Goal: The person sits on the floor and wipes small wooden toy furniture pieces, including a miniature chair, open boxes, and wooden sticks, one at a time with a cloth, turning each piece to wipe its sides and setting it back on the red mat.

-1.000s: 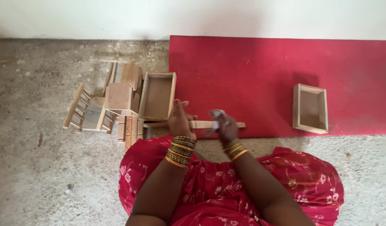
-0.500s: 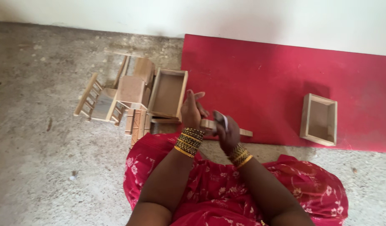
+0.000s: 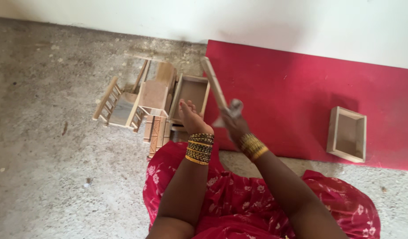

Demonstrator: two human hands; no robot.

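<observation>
My right hand [image 3: 232,124] grips a long pale wooden strip [image 3: 214,83] together with a grey cloth [image 3: 232,108], and the strip tilts up and away over the edge of the red mat [image 3: 301,88]. Just to its left, my left hand [image 3: 191,117] is free with its fingers spread, hovering beside an open wooden box [image 3: 191,90]. Gold bangles ring both wrists.
A pile of small wooden furniture pieces, a ladder-back chair [image 3: 113,104] among them, lies left of the box on the rough concrete floor [image 3: 49,168]. A second open wooden box [image 3: 347,134] sits on the mat at right. A white wall [image 3: 257,22] runs along the top.
The wooden strip lay flat on the floor in front of me; my right hand has raised it so it points up and away. My left hand has let go of it.
</observation>
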